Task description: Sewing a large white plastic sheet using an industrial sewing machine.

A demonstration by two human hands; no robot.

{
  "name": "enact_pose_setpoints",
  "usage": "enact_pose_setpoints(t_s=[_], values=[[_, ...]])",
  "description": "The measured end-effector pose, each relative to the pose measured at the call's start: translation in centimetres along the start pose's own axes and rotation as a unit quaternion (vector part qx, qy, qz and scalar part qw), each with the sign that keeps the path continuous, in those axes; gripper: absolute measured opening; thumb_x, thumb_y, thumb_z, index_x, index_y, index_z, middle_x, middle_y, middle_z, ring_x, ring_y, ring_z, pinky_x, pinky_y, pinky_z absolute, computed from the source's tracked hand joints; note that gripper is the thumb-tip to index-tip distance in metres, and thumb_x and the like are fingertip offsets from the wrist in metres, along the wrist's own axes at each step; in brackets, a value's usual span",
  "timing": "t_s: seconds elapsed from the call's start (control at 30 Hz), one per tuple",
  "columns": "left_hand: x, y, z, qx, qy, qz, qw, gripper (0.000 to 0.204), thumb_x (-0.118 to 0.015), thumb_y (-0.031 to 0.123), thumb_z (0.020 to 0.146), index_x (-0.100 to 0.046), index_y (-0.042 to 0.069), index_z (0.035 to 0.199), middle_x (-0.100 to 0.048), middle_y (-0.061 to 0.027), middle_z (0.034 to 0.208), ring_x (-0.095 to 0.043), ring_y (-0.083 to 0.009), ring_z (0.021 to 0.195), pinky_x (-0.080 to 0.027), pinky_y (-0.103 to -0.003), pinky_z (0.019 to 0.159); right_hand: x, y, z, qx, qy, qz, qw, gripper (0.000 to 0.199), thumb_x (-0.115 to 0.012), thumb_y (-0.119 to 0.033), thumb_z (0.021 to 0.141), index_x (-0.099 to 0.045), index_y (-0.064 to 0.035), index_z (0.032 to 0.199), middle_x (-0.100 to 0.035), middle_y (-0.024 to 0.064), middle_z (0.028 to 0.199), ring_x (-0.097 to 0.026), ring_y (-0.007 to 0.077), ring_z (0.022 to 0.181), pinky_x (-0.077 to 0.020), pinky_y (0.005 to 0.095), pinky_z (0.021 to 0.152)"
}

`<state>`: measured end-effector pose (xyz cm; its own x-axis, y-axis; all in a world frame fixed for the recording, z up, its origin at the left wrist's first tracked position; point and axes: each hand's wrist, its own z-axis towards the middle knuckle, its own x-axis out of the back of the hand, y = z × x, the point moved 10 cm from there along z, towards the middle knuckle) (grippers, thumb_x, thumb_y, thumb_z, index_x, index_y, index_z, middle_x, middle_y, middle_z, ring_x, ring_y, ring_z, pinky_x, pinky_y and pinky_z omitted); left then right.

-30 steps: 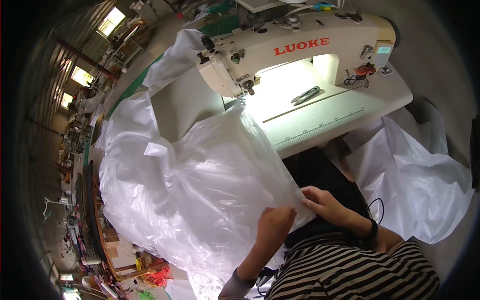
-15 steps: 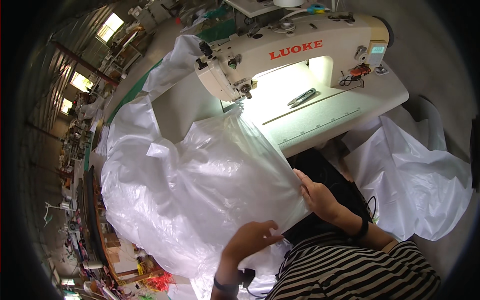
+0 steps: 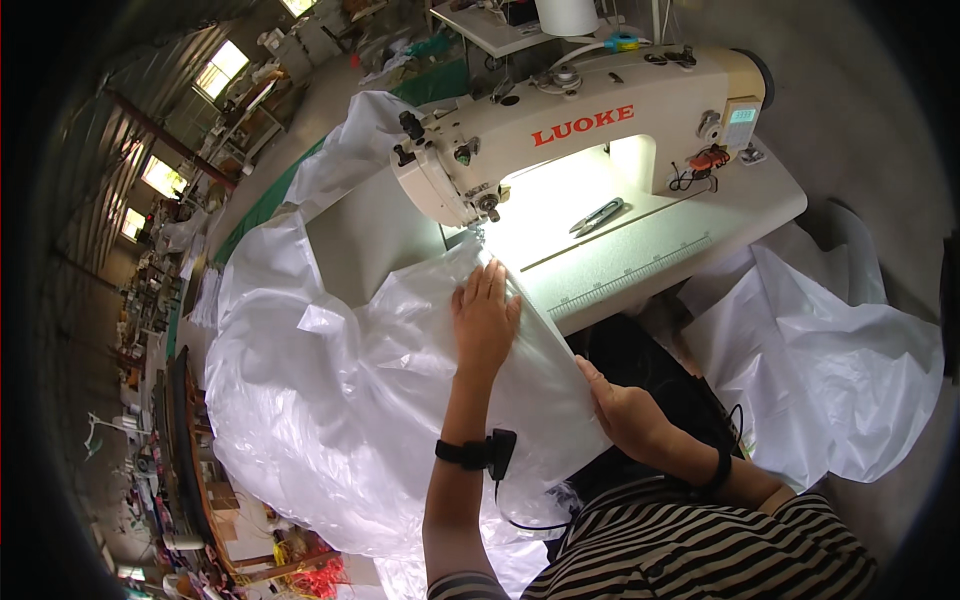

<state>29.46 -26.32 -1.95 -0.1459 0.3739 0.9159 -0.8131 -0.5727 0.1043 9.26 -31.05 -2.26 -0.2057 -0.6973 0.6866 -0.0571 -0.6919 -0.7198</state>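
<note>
A large white translucent plastic sheet (image 3: 330, 430) is bunched over the left of the sewing machine (image 3: 580, 130), and one edge runs up to the needle area. My left hand (image 3: 485, 315) lies flat on the sheet just below the presser foot (image 3: 479, 232), fingers stretched toward it. Lower down and to the right, my right hand (image 3: 630, 415) pinches the sheet's straight edge, thumb side up. That edge stretches fairly taut between the machine and my right hand. Where sheet and needle meet is too small to make out.
Thread snips (image 3: 598, 217) lie on the lit machine bed under the arm. An orange item with a black cord (image 3: 708, 160) rests at its right end. More white sheeting (image 3: 810, 370) hangs at the right. A white thread cone (image 3: 567, 15) stands behind the machine.
My left hand has moved up from near my lap and now rests on the sheet by the needle. My right hand still holds the edge, slightly lower and to the left in view.
</note>
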Motion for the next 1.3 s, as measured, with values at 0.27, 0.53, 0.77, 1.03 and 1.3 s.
enact_pose_setpoints(t_s=[0.27, 0.53, 0.77, 1.03, 1.3], values=[[-1.2, 1.1, -1.9, -0.008, -0.09, 0.076, 0.993, 0.047, -0.053, 0.034, 0.095, -0.052, 0.01, 0.136, -0.043, -0.0122, 0.148, -0.036, -0.0285, 0.139, -0.027, -0.051, 0.112, 1.1, -1.4, 0.2, 0.049, 0.029, -0.057, 0.997, 0.055, -0.055, -0.003, 0.09, -0.038, 0.0062, 0.14, -0.067, 0.0204, 0.087, -0.067, 0.0318, 0.064, -0.0543, 0.0365, 0.054], [1.2, 3.5, -1.9, -0.085, -0.039, 0.025, 0.995, 0.043, -0.058, 0.021, 0.089, -0.056, 0.01, 0.13, -0.053, -0.0028, 0.139, -0.041, -0.027, 0.134, -0.028, -0.054, 0.109, 0.3, -1.0, 0.1, 0.055, 0.02, -0.11, 0.992, 0.055, -0.056, -0.002, 0.087, -0.042, 0.0053, 0.139, -0.064, 0.0154, 0.077, -0.064, 0.028, 0.056, -0.051, 0.0352, 0.048], [2.4, 6.9, -8.2, -0.214, -0.108, -0.021, 0.971, 0.037, -0.057, 0.014, 0.084, -0.064, 0.015, 0.12, -0.056, -0.0007, 0.134, -0.042, -0.0229, 0.134, -0.027, -0.055, 0.111, -1.6, -0.4, 0.2, 0.053, -0.023, -0.214, 0.975, 0.06, -0.056, -0.003, 0.081, -0.044, 0.0038, 0.139, -0.061, 0.0104, 0.07, -0.062, 0.0232, 0.051, -0.0497, 0.033, 0.045], [5.9, 0.9, -9.1, 0.006, -0.048, -0.02, 0.999, 0.031, -0.058, 0.018, 0.09, -0.061, 0.017, 0.121, -0.055, 0.0, 0.136, -0.046, -0.0232, 0.132, -0.025, -0.059, 0.112, -3.8, -1.1, 1.4, 0.055, -0.029, -0.229, 0.971, 0.057, -0.055, -0.004, 0.081, -0.047, 0.0039, 0.137, -0.059, 0.0058, 0.062, -0.06, 0.0194, 0.046, -0.0466, 0.0306, 0.042], [3.2, -10.1, -6.9, 0.176, -0.151, 0.038, 0.972, 0.05, -0.054, 0.032, 0.097, -0.042, 0.02, 0.145, -0.033, -0.0006, 0.156, -0.026, -0.031, 0.145, -0.017, -0.066, 0.112, -4.5, -2.0, 9.4, 0.061, -0.027, -0.256, 0.964, 0.054, -0.055, -0.005, 0.08, -0.05, 0.0088, 0.131, -0.063, 0.0062, 0.06, -0.065, 0.0197, 0.051, -0.0463, 0.0326, 0.041]])
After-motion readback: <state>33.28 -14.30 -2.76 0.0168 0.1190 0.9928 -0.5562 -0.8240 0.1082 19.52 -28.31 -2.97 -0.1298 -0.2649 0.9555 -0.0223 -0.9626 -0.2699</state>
